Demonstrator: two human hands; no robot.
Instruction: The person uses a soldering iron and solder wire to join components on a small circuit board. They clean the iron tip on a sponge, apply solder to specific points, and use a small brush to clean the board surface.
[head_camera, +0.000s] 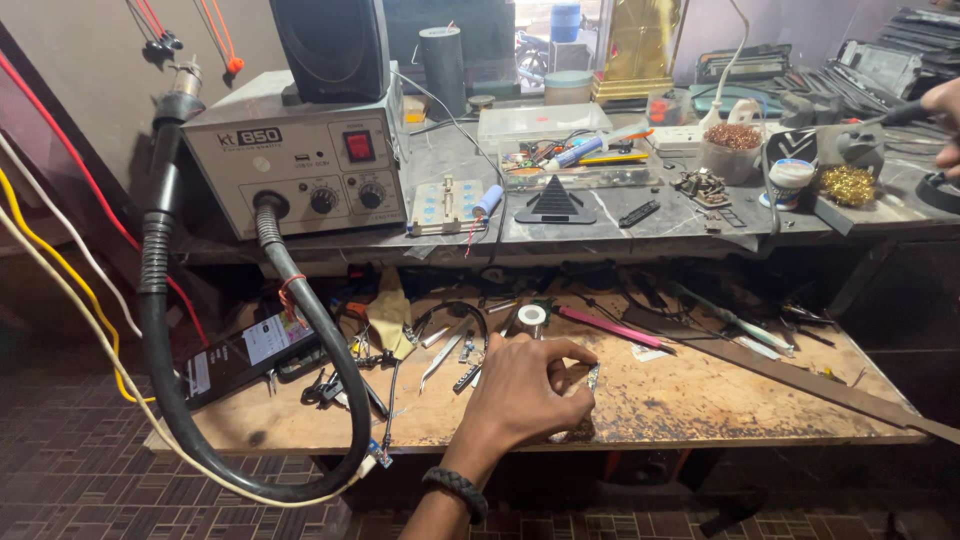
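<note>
Hands at a cluttered electronics repair surface, seen from above. Left hand (520, 385), wearing a dark braided wristband, rests on the lower wooden surface (700, 400) with its fingers curled in a pinching grip on a small flat metal piece (592, 377), which lies on the wood just right of the fingertips; how firmly it is held cannot be told. Behind that hand stands a spool of solder wire (531, 318), and to its left lie tweezers (440, 360) and small tools, likely kept within easy reach. Further left of the hand, a phone (240, 355) lies flat beside a thick black corrugated hose (300, 330) that loops down from a grey hot-air rework station (300, 165) on the upper stone shelf (600, 225). Right hand (945, 110) is only partly in view at the far right edge, well away from the left hand, closed on a dark tool handle (900, 113) over the shelf. On that shelf, a shallow clear tray (575, 160) holds a tube, wires and small parts; a small round pot (731, 150) is filled with coppery wire wool, probably for cleaning a soldering tip; a gold-coloured wool ball (846, 185) sits near the right hand.
</note>
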